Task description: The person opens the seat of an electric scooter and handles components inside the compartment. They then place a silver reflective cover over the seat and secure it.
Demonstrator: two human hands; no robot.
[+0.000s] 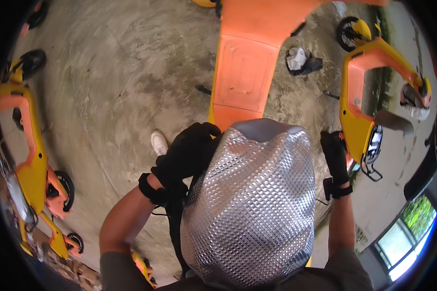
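Note:
A silver, quilted seat cover [252, 203] with a grey patch at its front end lies over the seat of an orange and yellow scooter [243, 72] directly before me. My left hand [189, 150], in a black glove, is closed at the cover's left edge; part of its fingers is hidden. To the right of the cover and apart from it, my right hand [334, 150], also gloved in black, has its fingers curled in. Whatever it may hold does not show. Black bands circle both wrists.
Another orange and yellow scooter [352, 97] stands at the right, with a rear rack. More scooters line the left side, one close by [26, 150]. A white and black crumpled bundle [301, 60] lies on the stained concrete floor [107, 72]. One white shoe [159, 142] shows near my left hand.

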